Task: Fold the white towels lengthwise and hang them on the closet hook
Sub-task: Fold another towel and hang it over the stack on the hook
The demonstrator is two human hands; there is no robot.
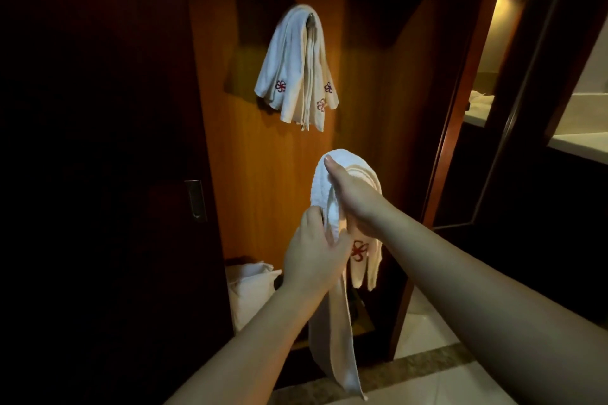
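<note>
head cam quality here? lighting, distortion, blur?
Head view: dim and warm; the closet door at left is nearly black. The hanging towels cast a shadow on the wood panel. Wide-angle distortion bows the door frame at right. The held towel and both hands stay readable.

— Where does the view sit?
— On the person's head, wide-angle, looking forward and slightly down into the open closet [279, 174].
— How near?
— Close: both forearms reach in from the bottom edge, the hands meeting mid-frame, the hook [80, 21] above them.
— Any second view?
— No, just this one; edges bend outward, the floor [427, 385] at lower right.
</note>
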